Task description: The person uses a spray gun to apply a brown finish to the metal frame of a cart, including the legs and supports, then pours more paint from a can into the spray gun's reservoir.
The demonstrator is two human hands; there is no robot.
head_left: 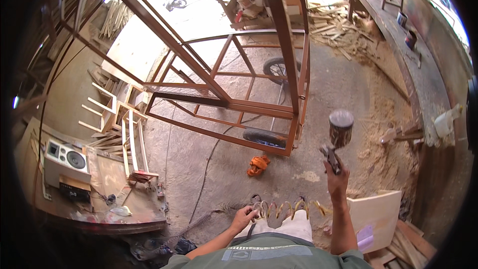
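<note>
My right hand is raised and grips a paint spray gun with a dark round cup on top, its nozzle turned toward a brown metal frame cart. My left hand hangs low by my waist and holds a yellowish coiled air hose that loops across in front of me. The frame stands on the concrete floor on small black wheels, about an arm's length ahead.
An orange rag lies on the floor near the frame. At left stand a table with a white speaker and pale wooden chair frames. Sawdust and a long workbench fill the right side. A light board leans near my right leg.
</note>
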